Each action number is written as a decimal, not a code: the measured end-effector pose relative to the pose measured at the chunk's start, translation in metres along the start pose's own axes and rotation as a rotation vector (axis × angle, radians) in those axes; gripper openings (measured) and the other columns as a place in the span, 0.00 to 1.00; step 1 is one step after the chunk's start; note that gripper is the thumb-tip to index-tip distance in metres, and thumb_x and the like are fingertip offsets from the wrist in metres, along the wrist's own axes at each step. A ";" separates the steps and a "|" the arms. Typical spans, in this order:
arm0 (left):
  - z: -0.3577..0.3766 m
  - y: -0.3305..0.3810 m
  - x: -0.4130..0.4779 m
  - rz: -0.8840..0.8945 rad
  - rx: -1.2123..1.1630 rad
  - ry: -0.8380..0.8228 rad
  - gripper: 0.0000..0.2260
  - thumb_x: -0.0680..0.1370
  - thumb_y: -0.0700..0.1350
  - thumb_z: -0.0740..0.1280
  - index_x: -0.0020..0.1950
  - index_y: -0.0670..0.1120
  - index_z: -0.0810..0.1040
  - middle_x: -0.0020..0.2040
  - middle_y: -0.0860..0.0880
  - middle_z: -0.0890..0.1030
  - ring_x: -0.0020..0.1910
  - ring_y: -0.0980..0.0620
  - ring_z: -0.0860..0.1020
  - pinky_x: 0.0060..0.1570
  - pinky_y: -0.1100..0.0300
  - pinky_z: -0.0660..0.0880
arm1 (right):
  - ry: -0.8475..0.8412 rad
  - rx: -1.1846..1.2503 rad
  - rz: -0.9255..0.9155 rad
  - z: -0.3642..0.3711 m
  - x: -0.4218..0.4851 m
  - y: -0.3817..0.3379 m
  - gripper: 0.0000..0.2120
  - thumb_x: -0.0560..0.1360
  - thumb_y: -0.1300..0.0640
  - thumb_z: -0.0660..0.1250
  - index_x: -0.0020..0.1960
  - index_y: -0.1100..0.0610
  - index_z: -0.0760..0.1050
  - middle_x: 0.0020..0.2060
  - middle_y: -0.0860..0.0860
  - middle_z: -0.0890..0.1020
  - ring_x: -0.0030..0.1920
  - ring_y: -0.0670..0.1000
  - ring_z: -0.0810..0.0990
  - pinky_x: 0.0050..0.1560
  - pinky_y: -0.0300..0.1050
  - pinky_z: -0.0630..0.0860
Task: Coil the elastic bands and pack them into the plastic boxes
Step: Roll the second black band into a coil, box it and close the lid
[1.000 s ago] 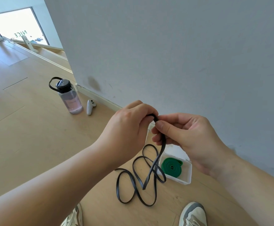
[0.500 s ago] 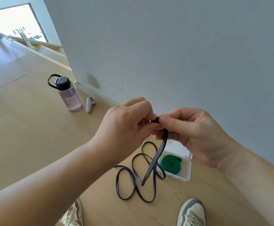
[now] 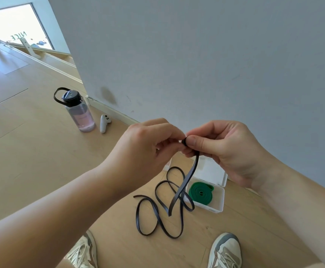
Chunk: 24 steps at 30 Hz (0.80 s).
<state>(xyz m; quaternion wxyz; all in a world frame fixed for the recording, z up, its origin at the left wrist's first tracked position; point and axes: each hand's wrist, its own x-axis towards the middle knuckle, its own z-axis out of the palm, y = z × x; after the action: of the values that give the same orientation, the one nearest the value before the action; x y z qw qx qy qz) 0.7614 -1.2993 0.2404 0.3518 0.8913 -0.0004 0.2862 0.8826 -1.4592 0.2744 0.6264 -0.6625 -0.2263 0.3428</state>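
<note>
Black elastic band [image 3: 184,182]: both hands, left hand [image 3: 146,149] and right hand [image 3: 225,149], pinch its small coiled end together; its tail loops on the floor [image 3: 32,161] beside the plastic box [image 3: 218,200] holding a green coiled band [image 3: 200,193].

Open floor [image 3: 32,171] spreads left of the band [image 3: 187,176] loops; the box [image 3: 220,198] and wall [image 3: 196,55] close the right.

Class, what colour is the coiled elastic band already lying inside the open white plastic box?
Green. The coiled elastic band shows best in the head view, inside the white plastic box.
</note>
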 end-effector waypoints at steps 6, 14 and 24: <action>0.009 0.001 0.000 0.107 0.054 0.037 0.15 0.81 0.35 0.68 0.67 0.41 0.82 0.50 0.47 0.81 0.44 0.49 0.81 0.42 0.53 0.79 | -0.022 0.064 -0.014 0.002 0.000 -0.003 0.09 0.67 0.63 0.75 0.45 0.65 0.83 0.41 0.66 0.86 0.42 0.63 0.87 0.47 0.52 0.85; 0.004 0.004 0.006 0.093 0.128 0.160 0.05 0.80 0.42 0.71 0.53 0.41 0.81 0.47 0.50 0.78 0.39 0.54 0.77 0.37 0.56 0.79 | 0.033 0.304 0.023 0.009 -0.001 0.001 0.08 0.64 0.62 0.75 0.42 0.64 0.84 0.43 0.65 0.87 0.40 0.60 0.87 0.47 0.50 0.86; -0.003 0.000 0.007 0.102 0.111 0.134 0.10 0.77 0.46 0.76 0.41 0.40 0.82 0.39 0.49 0.79 0.33 0.50 0.78 0.32 0.52 0.77 | 0.060 0.059 -0.078 0.007 -0.002 0.001 0.12 0.63 0.61 0.77 0.45 0.66 0.84 0.42 0.66 0.86 0.42 0.64 0.86 0.51 0.54 0.84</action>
<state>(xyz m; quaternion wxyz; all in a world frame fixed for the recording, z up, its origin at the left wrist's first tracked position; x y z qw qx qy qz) 0.7655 -1.2958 0.2460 0.2860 0.8871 -0.0063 0.3623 0.8761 -1.4561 0.2738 0.6649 -0.6447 -0.2227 0.3045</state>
